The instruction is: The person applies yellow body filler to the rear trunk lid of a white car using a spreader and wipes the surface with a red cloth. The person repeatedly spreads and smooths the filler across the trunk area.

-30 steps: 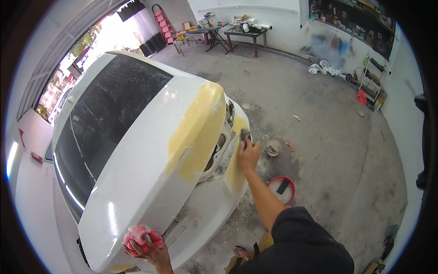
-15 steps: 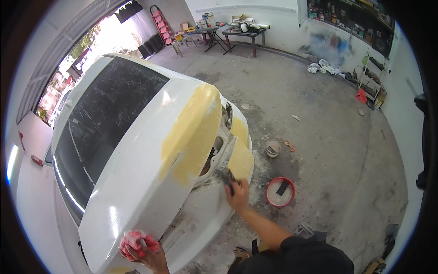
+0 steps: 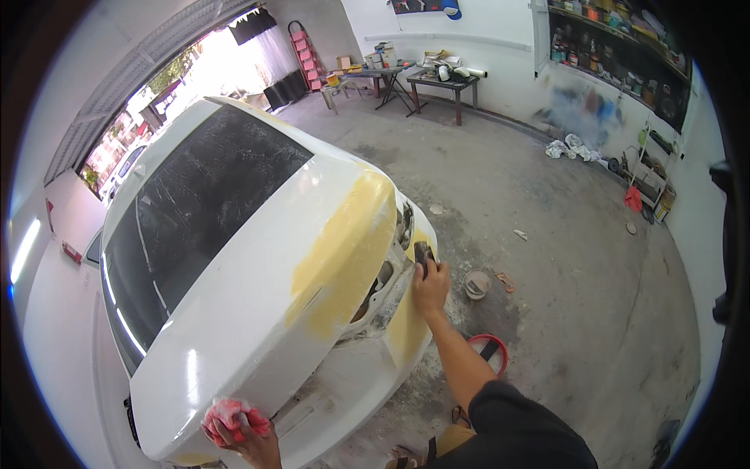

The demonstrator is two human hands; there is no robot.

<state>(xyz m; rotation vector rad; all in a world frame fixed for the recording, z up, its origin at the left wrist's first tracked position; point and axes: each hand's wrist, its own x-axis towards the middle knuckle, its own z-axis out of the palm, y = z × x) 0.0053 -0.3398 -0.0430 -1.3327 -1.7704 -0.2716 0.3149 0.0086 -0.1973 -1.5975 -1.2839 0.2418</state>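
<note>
A white car (image 3: pixel 226 313) with yellow filler patches (image 3: pixel 348 234) on its trunk and rear corner stands before me. My right hand (image 3: pixel 432 289) is closed around a dark sanding block (image 3: pixel 423 252), which lies against the yellow patch at the car's rear corner, beside the open lamp recess. Low on the left, my left hand (image 3: pixel 251 444) grips a wet-looking red and white cloth (image 3: pixel 234 413) and rests with it on the trunk lid. Some of the left fingers are hidden by the cloth.
On the floor to the right are a grey tub (image 3: pixel 476 284), an orange scrap (image 3: pixel 506 282) and a red-rimmed basin (image 3: pixel 503 361), partly behind my right arm. Loaded tables (image 3: pixel 441 82), a pink stepladder (image 3: pixel 307 59) and a shelf rack (image 3: pixel 648 176) line the far side.
My right hand has moved the sanding block forward along the rear corner, away from me. The left hand stays on the trunk with the cloth. My view has shifted somewhat.
</note>
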